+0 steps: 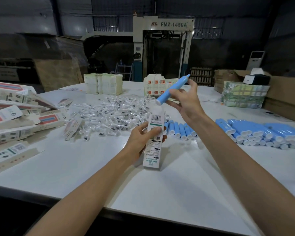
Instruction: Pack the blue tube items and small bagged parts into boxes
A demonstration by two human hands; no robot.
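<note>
Head view: right hand point(186, 101) pinches a smooth blue tube point(172, 89), white end cap low, narrow tip slanting up-right. Left hand point(143, 140) grips an upright box point(154, 138); its top looks open.

"FMZ-1450A" is printed across the top of the machine point(163, 24) at the back. On the box point(153, 142) a barcode point(156, 118) is shown, and upside-down lettering is read, perhaps, as "SONIC ELECTRIC".

White table point(160, 184), w/ heap of printed boxes point(15, 116) at left; pile of clear bagged parts point(116, 113) mid-back; blue tubes point(255, 133) stacked in rows at right; flat carton stacks point(103, 83) at back; wrapped bundle point(243, 94) back right.
</note>
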